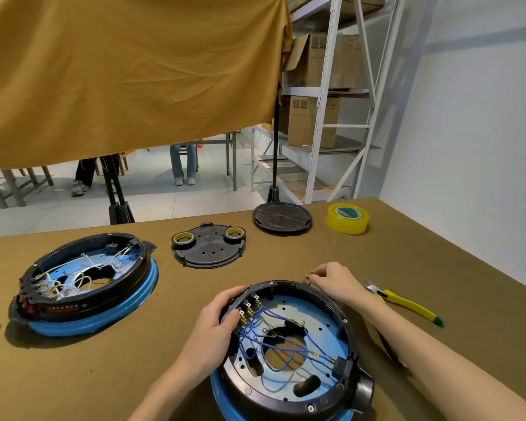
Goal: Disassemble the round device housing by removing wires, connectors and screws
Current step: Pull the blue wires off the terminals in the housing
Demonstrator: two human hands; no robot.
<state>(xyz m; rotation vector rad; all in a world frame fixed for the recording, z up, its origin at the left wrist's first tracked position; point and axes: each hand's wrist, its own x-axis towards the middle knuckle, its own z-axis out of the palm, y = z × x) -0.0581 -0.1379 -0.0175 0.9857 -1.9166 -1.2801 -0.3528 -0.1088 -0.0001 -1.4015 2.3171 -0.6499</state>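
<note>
We found a second housing (85,284) left of the near housing (289,347), pliers (404,302) right, two covers (208,246) behind it.

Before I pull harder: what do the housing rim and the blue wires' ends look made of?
Housing rim: looks like moulded black plastic, semi-gloss, with soft highlights. Blue wires: flexible insulated leads, probably rubber or PVC; their ends glint gold, likely brass terminals. The left hand grips the rim.
</note>
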